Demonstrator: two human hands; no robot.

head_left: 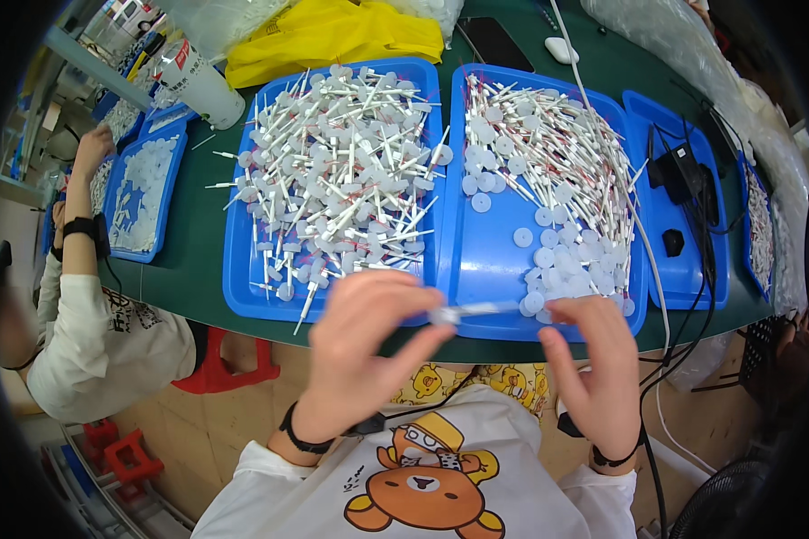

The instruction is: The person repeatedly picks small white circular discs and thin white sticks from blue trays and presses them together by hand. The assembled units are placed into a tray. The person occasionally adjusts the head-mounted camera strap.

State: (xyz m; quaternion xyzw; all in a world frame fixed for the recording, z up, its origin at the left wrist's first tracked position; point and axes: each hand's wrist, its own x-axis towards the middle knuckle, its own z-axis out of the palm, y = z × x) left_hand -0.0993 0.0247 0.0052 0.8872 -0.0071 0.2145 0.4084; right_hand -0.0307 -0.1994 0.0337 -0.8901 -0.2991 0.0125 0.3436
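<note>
My left hand (360, 337) pinches a thin white stick-like part (481, 309) with a round translucent disc at its left end. The part lies nearly level above the near edges of two blue trays. Close to its right end is my right hand (596, 364), thumb and index finger a little apart; I see nothing between them. Under the left hand's side, the left blue tray (240, 269) is heaped with white sticks carrying discs. The right blue tray (485, 260) holds white sticks with thin red wires at the back and loose translucent discs (571, 265) nearer me.
A cup (198, 85) and a yellow plastic bag (333, 40) stand behind the trays, with a dark phone (494, 43) beyond. A white cable (634, 211) crosses the right tray. Another blue tray (692, 278) holds black adapters and cords. At the left, another person's arm (81, 193) reaches over trays.
</note>
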